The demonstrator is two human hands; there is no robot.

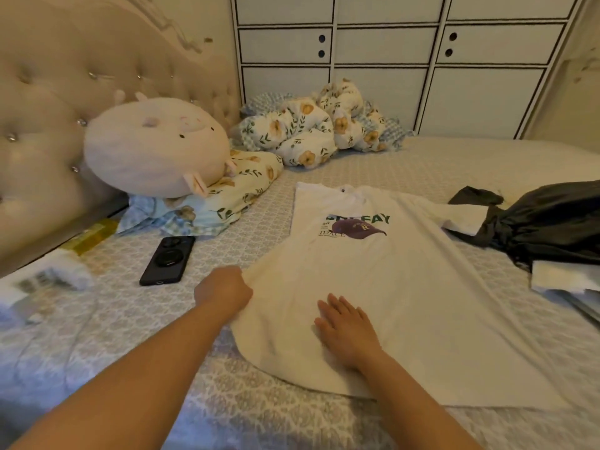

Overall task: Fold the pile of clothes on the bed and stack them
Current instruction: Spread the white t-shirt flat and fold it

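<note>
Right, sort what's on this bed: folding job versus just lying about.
Job:
white T-shirt
dark garment
left hand gripping the shirt's edge
right hand flat on the shirt

Lying about:
black phone
round plush toy
floral bedding

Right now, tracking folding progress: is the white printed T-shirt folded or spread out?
Mostly spread: the white printed T-shirt lies flat, print up, left side tucked in.
</note>
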